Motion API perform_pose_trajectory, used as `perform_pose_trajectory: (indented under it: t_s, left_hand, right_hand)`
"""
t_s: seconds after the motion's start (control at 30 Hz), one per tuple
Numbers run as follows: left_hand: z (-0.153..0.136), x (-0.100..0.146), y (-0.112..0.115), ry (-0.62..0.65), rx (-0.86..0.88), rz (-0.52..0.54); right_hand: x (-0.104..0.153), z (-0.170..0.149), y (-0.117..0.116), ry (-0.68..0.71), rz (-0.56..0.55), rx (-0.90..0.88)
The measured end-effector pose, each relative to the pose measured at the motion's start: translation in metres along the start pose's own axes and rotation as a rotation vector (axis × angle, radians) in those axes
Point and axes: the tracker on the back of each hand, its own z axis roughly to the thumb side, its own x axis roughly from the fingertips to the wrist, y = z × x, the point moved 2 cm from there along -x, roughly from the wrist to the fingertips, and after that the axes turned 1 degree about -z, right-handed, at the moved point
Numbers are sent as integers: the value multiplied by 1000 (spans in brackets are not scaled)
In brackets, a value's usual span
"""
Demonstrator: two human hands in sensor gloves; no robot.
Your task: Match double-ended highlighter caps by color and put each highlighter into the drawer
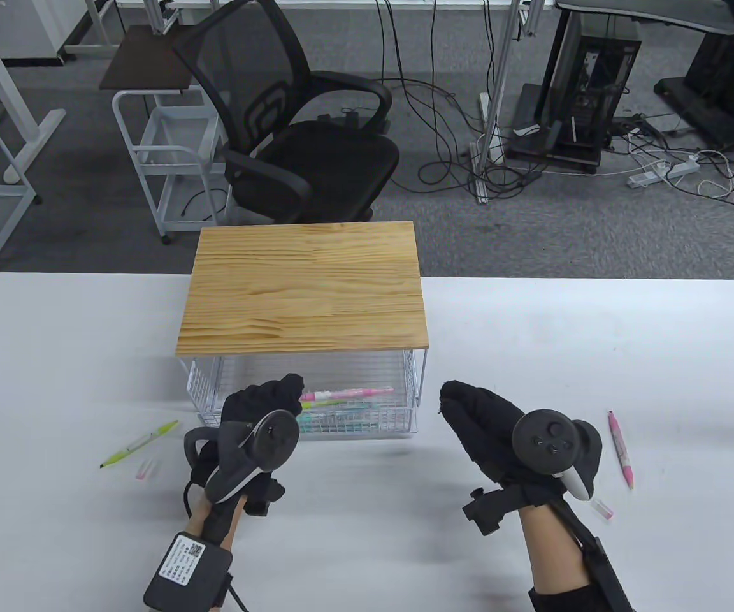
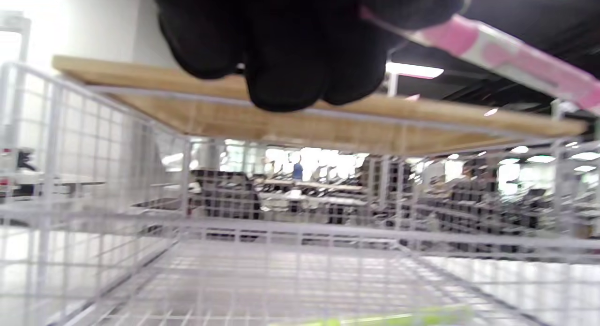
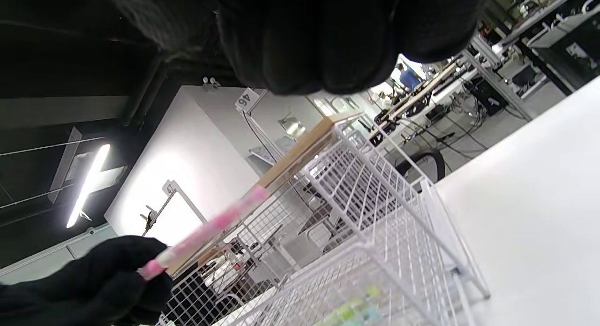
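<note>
The left grip (image 1: 264, 408) pinches a pink highlighter (image 1: 348, 394) by one end, its length hovering over the open wire drawer (image 1: 399, 426) just ahead; letting go looks next; the right grip (image 1: 482, 421) hangs relaxed, holding nothing, beside the drawer.

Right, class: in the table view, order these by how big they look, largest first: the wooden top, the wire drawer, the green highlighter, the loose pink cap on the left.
1. wooden top
2. wire drawer
3. green highlighter
4. loose pink cap
</note>
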Motion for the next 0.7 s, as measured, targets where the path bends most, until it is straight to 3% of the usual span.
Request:
perform_pose_trajectory:
  t_s: [0.27,0.47,0.7]
  left_hand:
    - [21,-30,40,-109,-270,-194]
    - [24,-41,56,-152,-344,-291]
    - [27,-43,53,-174,-395,-260]
  right_hand:
    - [2,4,2,33,6,108]
    - [2,5,4,35,4,75]
    - [1,10,-2,58,18,95]
